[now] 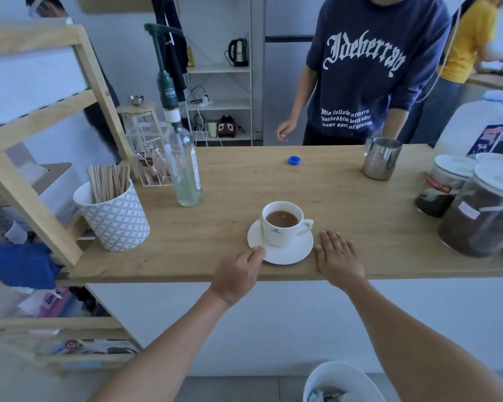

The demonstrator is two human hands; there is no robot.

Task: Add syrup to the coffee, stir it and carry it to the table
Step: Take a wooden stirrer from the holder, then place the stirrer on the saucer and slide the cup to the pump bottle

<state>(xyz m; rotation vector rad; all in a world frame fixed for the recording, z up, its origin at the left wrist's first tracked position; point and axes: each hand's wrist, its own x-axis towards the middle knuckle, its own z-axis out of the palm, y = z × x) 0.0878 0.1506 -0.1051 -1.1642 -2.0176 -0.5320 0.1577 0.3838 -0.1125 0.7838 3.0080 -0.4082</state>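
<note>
A white cup of milky coffee [282,224] stands on a white saucer [285,255] near the front edge of the wooden counter [273,181]. My left hand [238,274] pinches the saucer's left front rim. My right hand [339,258] lies flat on the counter just right of the saucer, fingers spread, holding nothing. A clear syrup bottle with a dark green pump [183,158] stands behind and left of the cup. Wooden stir sticks [108,182] fill a white patterned pot [116,221] at the left.
A steel milk jug [381,159], a blue cap [294,160], a white milk bottle [476,126] and coffee jars [482,216] sit on the counter. A person in a navy sweatshirt [369,68] stands behind it. A wooden rack [41,140] rises at the left; a bin [343,384] is below.
</note>
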